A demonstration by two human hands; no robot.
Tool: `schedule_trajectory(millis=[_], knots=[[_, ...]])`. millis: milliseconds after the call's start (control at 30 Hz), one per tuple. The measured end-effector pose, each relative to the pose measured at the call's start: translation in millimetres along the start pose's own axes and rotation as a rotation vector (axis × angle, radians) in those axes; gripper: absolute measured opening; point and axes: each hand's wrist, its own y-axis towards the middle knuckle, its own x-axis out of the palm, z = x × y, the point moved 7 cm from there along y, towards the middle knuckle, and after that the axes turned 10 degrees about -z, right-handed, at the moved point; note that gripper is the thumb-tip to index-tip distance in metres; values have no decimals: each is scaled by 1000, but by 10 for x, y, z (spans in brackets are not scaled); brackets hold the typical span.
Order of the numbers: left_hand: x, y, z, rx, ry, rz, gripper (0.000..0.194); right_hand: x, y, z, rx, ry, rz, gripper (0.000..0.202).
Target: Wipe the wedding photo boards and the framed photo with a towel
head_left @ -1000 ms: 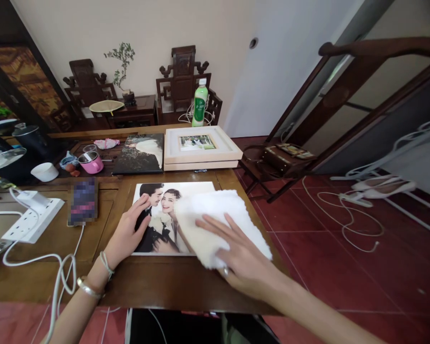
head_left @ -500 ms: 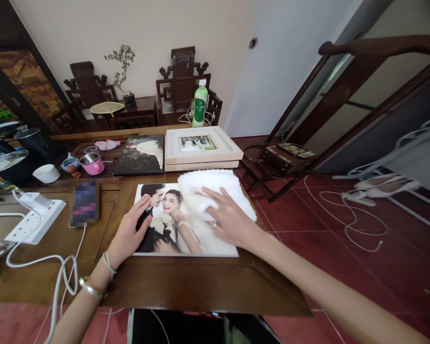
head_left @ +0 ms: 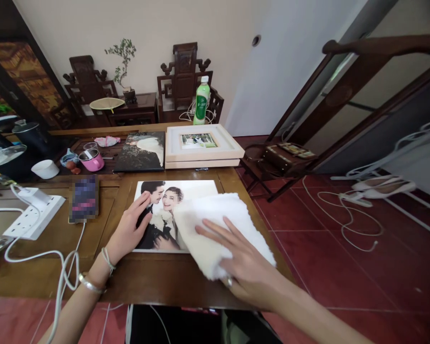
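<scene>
A photo panel showing a couple (head_left: pixel 166 224) lies flat on the wooden table. On its left part rests my left hand (head_left: pixel 131 229), fingers stretched out and holding nothing. A white cloth (head_left: pixel 215 224) covers the panel's right part and hangs past its right side. My right hand (head_left: pixel 238 265) is on the cloth near the table's front edge, its fingers spread on top and the cloth bunched by the thumb side. What lies under the cloth and the palm is hidden.
Behind the panel are stacked pale frames (head_left: pixel 204 160), a dark picture (head_left: pixel 140 152) and a green bottle (head_left: pixel 201 102). To the left lie a phone (head_left: pixel 84 198), a white power strip (head_left: pixel 36 215) with loose cables, a pink cup (head_left: pixel 91 160) and a white bowl (head_left: pixel 45 169).
My right hand has moved toward the table's front right with the cloth, uncovering the panel's top right part. My left hand has stayed in place on the panel.
</scene>
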Motion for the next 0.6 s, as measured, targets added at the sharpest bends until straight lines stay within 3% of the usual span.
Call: schedule_trajectory(millis=[233,333,467,600], knots=[[-10,-8,14,3,-12,-2,45,-93,673,809,86,-60,-37,21],[-8,-7,21,0,-11,-4,45,-125,843,1023,142,-62,-34,21],[-13,-6,27,-6,-18,16,44,-103,796,910,142,-77,-4,22],[-8,-4,20,-9,-20,32,43,-7,460,436,79,-84,-12,20]])
